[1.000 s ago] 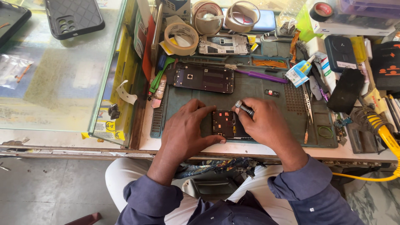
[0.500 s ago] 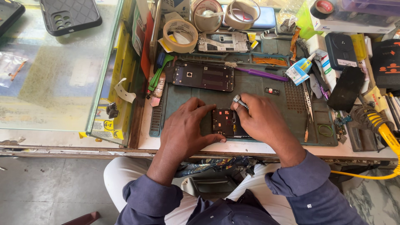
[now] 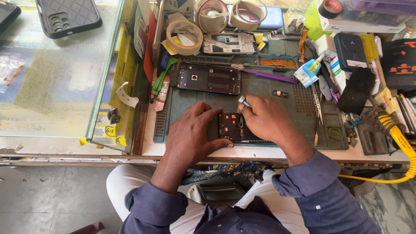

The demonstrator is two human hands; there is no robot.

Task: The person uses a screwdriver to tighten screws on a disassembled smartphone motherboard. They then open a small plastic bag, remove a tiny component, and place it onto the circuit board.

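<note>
Both hands are at work on an opened phone (image 3: 230, 127) lying on a dark green repair mat (image 3: 264, 93), just below the centre of the frame, near the front edge of the bench. The phone's exposed dark board with reddish parts shows between the two hands.

Left hand (image 3: 190, 134): laid flat over the left side of the phone, fingers spread, fingertips pressing on its upper edge and thumb against its lower corner. It steadies the phone rather than closing around it.

Right hand (image 3: 265, 119): resting on the right side of the phone, fingers curled and pressed together around a small metal-tipped tool (image 3: 243, 101), whose silvery end stands out above the knuckles. The working end is hidden by the fingers, so contact with the board cannot be confirmed.

Surroundings: a second opened phone body (image 3: 209, 79), dark, lies on the mat just above the hands. A silver phone frame (image 3: 229, 43) lies further up. Rolls of tape (image 3: 185, 35) sit in the upper centre. A purple-handled brush (image 3: 266, 76) lies above the right hand, with a small glue tube (image 3: 308, 71) to its right. A black phone case (image 3: 68, 17) rests on the glass counter (image 3: 56, 86) in the upper left. A yellow cable (image 3: 401, 145) curves along the right edge
</note>
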